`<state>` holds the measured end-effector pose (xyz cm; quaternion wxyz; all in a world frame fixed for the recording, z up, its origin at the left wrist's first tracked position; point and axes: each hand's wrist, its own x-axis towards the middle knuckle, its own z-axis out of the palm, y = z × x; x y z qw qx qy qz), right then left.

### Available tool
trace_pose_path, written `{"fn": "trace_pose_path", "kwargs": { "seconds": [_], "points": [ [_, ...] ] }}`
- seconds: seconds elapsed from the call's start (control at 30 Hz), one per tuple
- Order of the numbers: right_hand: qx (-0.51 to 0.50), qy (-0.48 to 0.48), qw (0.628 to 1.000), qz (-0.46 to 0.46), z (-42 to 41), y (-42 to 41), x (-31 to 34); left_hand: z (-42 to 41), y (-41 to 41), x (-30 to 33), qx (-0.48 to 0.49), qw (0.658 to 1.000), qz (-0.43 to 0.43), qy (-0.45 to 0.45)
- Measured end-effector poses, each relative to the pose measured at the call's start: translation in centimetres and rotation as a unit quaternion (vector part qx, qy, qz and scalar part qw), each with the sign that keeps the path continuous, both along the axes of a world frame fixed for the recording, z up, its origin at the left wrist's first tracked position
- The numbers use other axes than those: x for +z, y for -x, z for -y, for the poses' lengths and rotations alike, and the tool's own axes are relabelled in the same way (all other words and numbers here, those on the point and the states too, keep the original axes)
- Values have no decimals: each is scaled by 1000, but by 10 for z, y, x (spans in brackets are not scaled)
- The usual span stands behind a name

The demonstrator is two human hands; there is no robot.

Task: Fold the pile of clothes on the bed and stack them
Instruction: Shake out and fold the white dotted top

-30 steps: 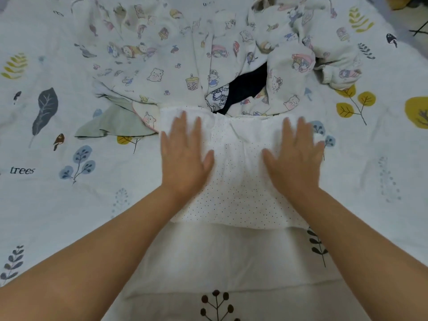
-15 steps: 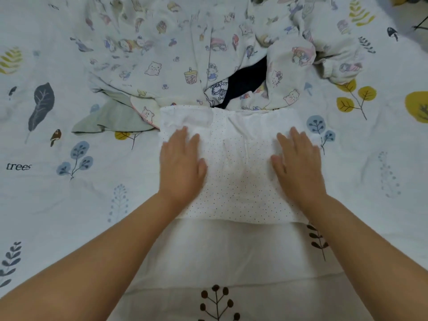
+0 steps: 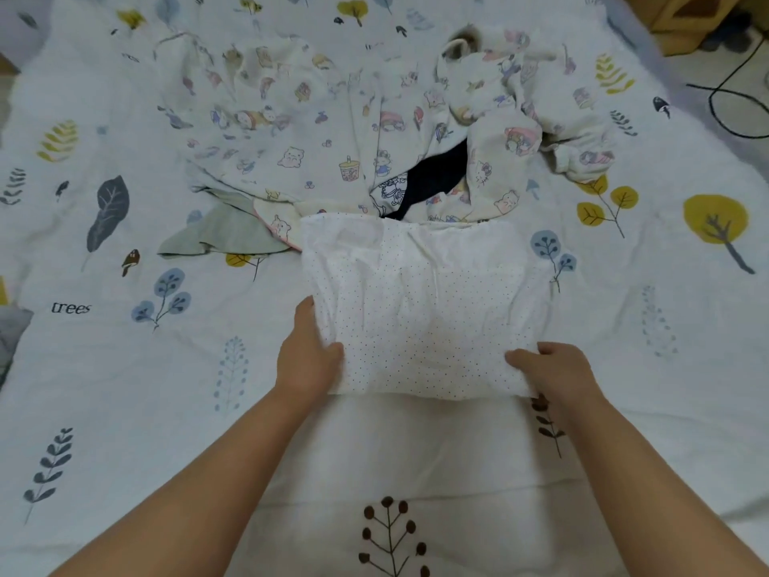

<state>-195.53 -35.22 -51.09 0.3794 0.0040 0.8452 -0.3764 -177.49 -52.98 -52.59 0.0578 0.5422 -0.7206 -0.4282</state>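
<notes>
A white dotted garment (image 3: 420, 301) lies folded flat on the bed in front of me. My left hand (image 3: 310, 354) grips its near left corner, thumb on top and fingers tucked under the cloth. My right hand (image 3: 549, 370) pinches the near right corner the same way. Behind the garment lies an unfolded pile: cream cartoon-print clothes (image 3: 299, 135), a dark navy piece (image 3: 432, 177) showing between them, and a pale green piece (image 3: 220, 235) at the left.
The bed sheet (image 3: 125, 389) is white with leaf and tree prints and spreads wide on both sides. The bed's right edge runs at the far right, with a black cable (image 3: 724, 97) on the floor beyond and a cardboard box (image 3: 686, 22).
Both hands slid back from lying flat on the dotted garment to its near edge. They now hold the two near corners, fingers curled under the cloth.
</notes>
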Motion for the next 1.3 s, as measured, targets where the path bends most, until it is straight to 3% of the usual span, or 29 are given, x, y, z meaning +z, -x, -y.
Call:
{"fn": "trace_pose_path", "kwargs": {
  "seconds": [0.13, 0.23, 0.33, 0.47, 0.6, 0.67, 0.77, 0.87, 1.0, 1.1, 1.2, 1.27, 1.3],
  "points": [
    [3, -23, 1000, -2, -7, 3, 6, -15, -12, 8, -50, 999, 1, -21],
    [13, -28, 999, 10, -14, 1, 13, -27, -26, 6, -79, 994, 70, -28],
    [19, -17, 1000, 12, -14, -5, 9, -30, -33, 1, -82, 987, 137, 28],
    [49, -20, 991, -120, 6, -26, 22, -16, -30, -8, -113, 986, 115, 35],
    [165, 9, 944, -285, 41, -75, 50, 2, -28, -5, -60, 998, -13, -23],
    [264, 1, 911, -316, 58, -104, 53, 6, -29, 1, -27, 995, -75, -56],
    [382, -18, 847, -370, 76, -144, 34, 14, -31, 11, 68, 969, -146, -186],
    [477, 10, 804, -355, 82, -167, 13, 22, -30, 18, 112, 956, -130, -238],
    [527, 103, 799, -272, 79, -170, 0, 27, -27, 11, 61, 988, -83, -117],
    [396, 179, 824, -363, 76, -160, -3, 37, -26, -4, 33, 998, -45, 14],
    [285, 106, 820, -484, 78, -136, -21, 36, -23, -7, 62, 985, -29, 157],
    [339, 14, 815, -470, 80, -125, -33, 32, -21, -7, 49, 973, -19, 223],
    [385, -28, 812, -438, 80, -123, -38, 28, -20, -13, -14, 971, 5, 239]
  ]
}}
